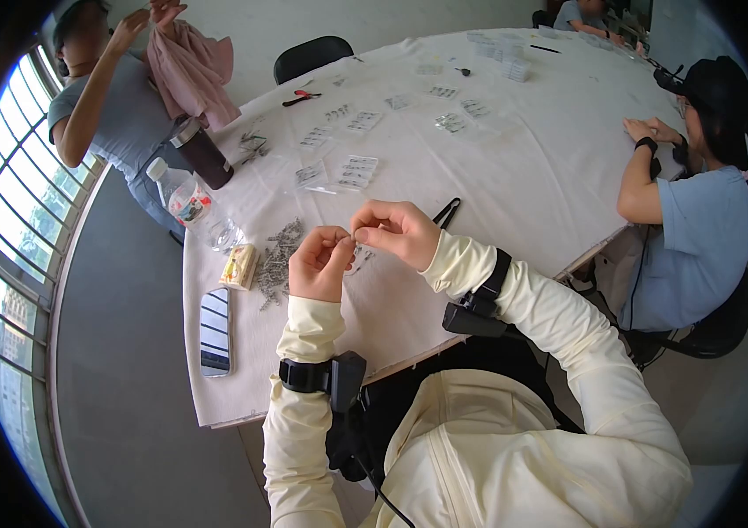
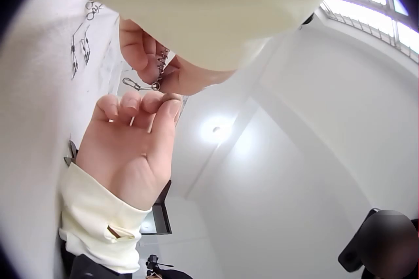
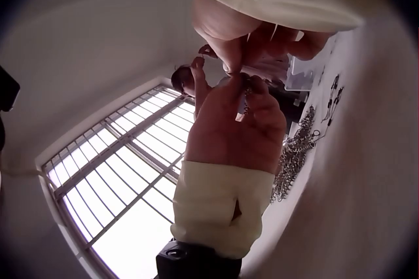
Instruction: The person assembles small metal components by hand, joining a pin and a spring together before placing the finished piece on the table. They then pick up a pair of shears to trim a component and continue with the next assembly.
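Note:
Close together above the table, my left hand (image 1: 321, 264) and right hand (image 1: 399, 233) meet at the fingertips. In the left wrist view, the left hand (image 2: 186, 77) pinches a small coiled metal piece (image 2: 162, 63) with a wire loop (image 2: 131, 83) hanging from it. Just below, the right hand (image 2: 124, 151) has thumb and index tip pinched together at its lower end; the part between them is hidden. The right wrist view shows the right hand (image 3: 229, 24) over the left hand (image 3: 236, 128). A pile of metal pieces (image 1: 279, 255) lies beside the left hand.
Black-handled tool (image 1: 449, 211) beyond the right hand; phone (image 1: 215, 333), small packet (image 1: 238, 267), plastic bottle (image 1: 189, 202) and dark tumbler (image 1: 202, 154) on the left. Small bags of parts (image 1: 357, 172) and red-black pliers (image 1: 302, 98) lie farther back. Other people are around the table (image 1: 524, 194).

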Tool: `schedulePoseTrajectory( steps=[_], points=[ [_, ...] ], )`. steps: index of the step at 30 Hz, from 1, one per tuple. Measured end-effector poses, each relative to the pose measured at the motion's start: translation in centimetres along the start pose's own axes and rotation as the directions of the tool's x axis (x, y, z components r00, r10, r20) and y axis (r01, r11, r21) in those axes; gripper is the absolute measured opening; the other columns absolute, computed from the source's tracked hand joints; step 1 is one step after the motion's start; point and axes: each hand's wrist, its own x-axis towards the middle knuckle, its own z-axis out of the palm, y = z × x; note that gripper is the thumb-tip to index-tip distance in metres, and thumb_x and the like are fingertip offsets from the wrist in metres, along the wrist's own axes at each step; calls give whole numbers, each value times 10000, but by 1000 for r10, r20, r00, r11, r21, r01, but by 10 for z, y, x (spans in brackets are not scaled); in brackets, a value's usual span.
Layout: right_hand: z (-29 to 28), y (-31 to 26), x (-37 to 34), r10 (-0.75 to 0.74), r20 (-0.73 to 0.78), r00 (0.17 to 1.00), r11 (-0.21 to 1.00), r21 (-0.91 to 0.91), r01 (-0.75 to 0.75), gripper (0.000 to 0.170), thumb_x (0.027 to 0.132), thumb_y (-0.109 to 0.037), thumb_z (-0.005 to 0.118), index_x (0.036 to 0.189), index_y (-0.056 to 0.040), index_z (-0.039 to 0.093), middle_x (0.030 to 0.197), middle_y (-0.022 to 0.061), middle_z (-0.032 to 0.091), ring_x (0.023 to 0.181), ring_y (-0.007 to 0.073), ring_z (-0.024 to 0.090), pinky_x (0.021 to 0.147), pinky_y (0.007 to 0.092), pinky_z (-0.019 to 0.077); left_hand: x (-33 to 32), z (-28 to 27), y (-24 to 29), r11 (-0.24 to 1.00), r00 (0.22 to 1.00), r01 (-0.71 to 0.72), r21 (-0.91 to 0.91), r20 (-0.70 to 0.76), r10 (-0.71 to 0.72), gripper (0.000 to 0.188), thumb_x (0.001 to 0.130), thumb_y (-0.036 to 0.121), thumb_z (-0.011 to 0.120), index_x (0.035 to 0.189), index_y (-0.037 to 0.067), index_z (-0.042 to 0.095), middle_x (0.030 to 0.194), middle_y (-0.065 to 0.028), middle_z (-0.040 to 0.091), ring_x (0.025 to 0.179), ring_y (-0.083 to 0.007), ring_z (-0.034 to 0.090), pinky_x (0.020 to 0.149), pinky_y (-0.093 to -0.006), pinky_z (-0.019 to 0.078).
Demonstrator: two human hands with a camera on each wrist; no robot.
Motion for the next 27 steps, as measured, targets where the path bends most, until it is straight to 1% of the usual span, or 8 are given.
schedulePoseTrajectory(
  steps=[2,5,15,21,23,24,26,27],
  points=[
    [-2,0,1,84,53,995,976,199,-93,102,910,-138,586,960,-51,605,789,-44,531,727,68,490,690,234,416,0,1,2,1000,1000,-9,6,-9,9,74,896,82,603,930,17,616,782,13,590,677,-65,534,616,-203,420],
    [-3,3,2,149,95,984,942,290,-170,124,915,-170,561,949,-55,592,785,-44,519,716,61,462,685,224,389,0,4,3,998,1000,5,-62,-6,-5,67,895,68,597,927,12,615,795,3,593,693,-69,537,626,-205,420],
    [-9,-1,5,71,216,974,985,137,-103,122,910,-166,503,893,-61,563,761,-32,486,722,71,433,677,231,364,0,0,1,923,992,117,-367,89,-90,72,906,30,559,954,4,606,811,-5,576,709,-83,526,655,-224,415],
    [-10,-7,2,91,91,992,988,116,-102,144,905,-182,531,882,-52,588,723,-22,498,674,69,443,632,222,366,1,-5,0,936,994,95,-339,75,-74,74,925,49,565,973,8,603,805,2,570,717,-84,526,659,-226,414],
    [-14,-6,1,258,67,964,942,203,-267,180,907,-187,541,947,-35,630,705,-21,506,649,68,445,596,214,367,2,-6,1,923,996,90,-374,28,-85,88,910,84,613,966,16,616,779,19,573,680,-61,522,630,-204,403],
    [-15,-4,1,257,71,964,943,201,-267,180,907,-187,541,947,-35,630,705,-21,506,649,68,445,596,214,367,2,-7,2,923,996,87,-375,24,-84,88,910,84,613,966,16,616,779,19,573,680,-61,522,630,-204,403],
    [-16,-1,2,371,243,896,885,199,-421,229,924,-180,531,1049,-17,632,791,-21,548,713,58,467,624,210,380,2,-7,2,925,999,52,-377,17,-49,86,913,86,614,965,18,615,765,21,567,671,-57,519,625,-201,401],
    [-13,-3,1,372,244,896,885,198,-422,229,924,-180,531,1049,-17,632,791,-21,548,713,58,467,624,210,380,3,-7,2,924,999,52,-378,16,-49,86,913,86,614,965,18,615,765,21,567,671,-57,519,625,-201,401]
  ],
)
